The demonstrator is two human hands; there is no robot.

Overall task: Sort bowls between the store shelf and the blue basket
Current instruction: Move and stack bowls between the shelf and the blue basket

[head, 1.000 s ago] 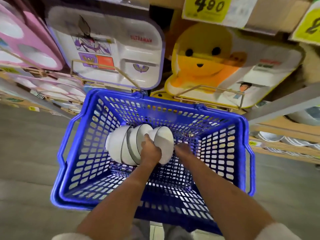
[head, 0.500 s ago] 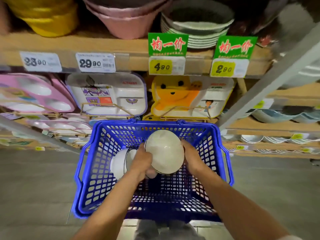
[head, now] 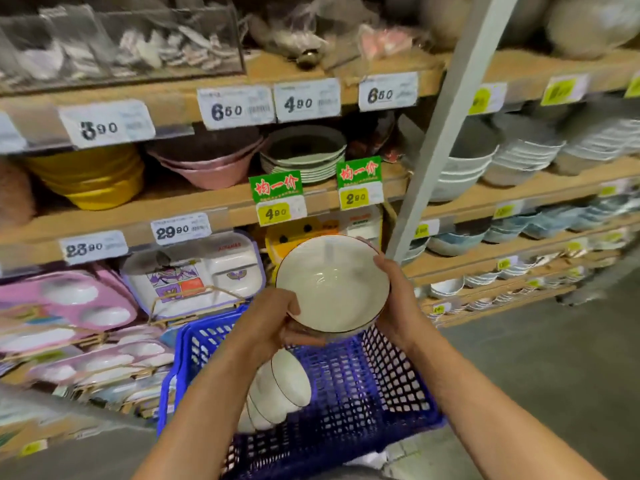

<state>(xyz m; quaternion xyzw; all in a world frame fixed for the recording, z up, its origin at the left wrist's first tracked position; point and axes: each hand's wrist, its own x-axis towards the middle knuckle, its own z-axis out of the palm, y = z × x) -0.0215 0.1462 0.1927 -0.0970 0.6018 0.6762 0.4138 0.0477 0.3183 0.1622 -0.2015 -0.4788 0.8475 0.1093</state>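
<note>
Left hand point(head: 273, 322) and right hand point(head: 398, 303) clasp a bowl point(head: 332, 284) by its rim above the basket point(head: 381, 393). It is probably being shelved: next, a steady reach to the shelf point(head: 194, 200).

tags point(head: 235, 107) on upper shelf edge point(head: 173, 105): 390, 650, 490, 650; lower shelf edge point(head: 239, 211): 2990, yellow labels point(head: 277, 213) 490, 290 under green 均一价 signs point(head: 276, 186)

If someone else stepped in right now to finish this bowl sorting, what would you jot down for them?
The left hand grips the bowl at its left rim; the right hand holds its right rim.
The bowl is above the basket, open side toward the camera. A nested stack lies on its side in the basket.
Done: one bowl out.
Left: probably set it on the shelf, then the stack.
</note>
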